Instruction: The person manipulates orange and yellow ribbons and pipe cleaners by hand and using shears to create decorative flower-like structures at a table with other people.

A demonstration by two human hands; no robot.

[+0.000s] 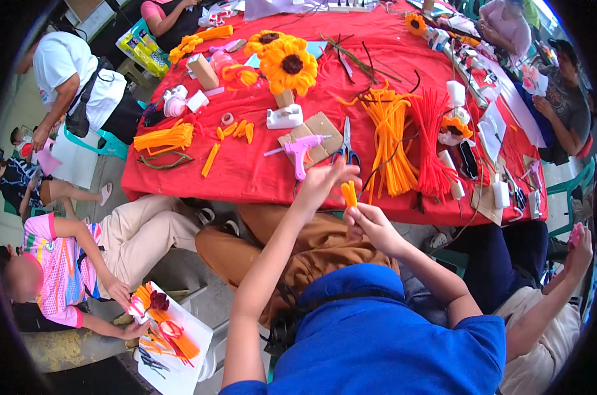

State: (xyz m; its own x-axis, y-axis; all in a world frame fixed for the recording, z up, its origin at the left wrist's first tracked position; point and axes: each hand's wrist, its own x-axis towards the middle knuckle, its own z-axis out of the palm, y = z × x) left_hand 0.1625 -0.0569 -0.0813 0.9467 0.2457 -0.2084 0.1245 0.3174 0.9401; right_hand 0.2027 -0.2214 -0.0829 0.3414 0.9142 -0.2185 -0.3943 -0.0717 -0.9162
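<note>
My right hand (366, 221) pinches a short bundle of yellow-orange pipe cleaners (349, 193), folded like a petal, above my lap. My left hand (328, 185) is just left of it, its fingers apart and somewhat blurred, with nothing seen in it. Beyond my left hand lie a pink hot glue gun (302, 151) on a piece of cardboard (323, 129) and scissors (347, 143) with dark blue handles. Folded orange petal pieces (240, 129) and one longer orange strip (210, 160) lie further left on the red tablecloth (259, 177).
Long orange (390, 148) and red pipe cleaner bundles (431, 143) lie right of the scissors. A tape dispenser (284, 117) and finished pipe cleaner sunflowers (289, 64) stand behind the glue gun. A dark cable (395, 159) crosses the orange bundle. People sit close on both sides.
</note>
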